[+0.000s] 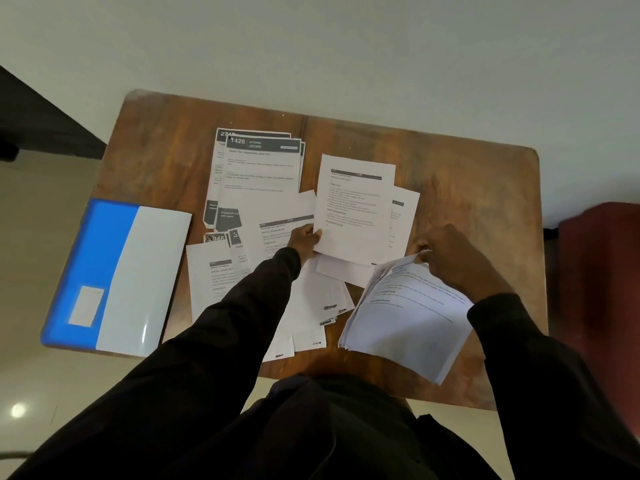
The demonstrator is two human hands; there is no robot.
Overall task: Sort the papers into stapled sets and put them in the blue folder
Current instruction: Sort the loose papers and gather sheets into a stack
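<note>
Over the tabletop, sorting: left hand pinches a printed sheet, right hand grips a stack; likely next, merging them.

1 head-worn wide-angle view looks steeply down, close over the wooden table

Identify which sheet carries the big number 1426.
The top sheet of the far pile, beyond the left hand: its dark header band reads 1426. The pinched sheet and the stack in the right hand show only small print.
</note>
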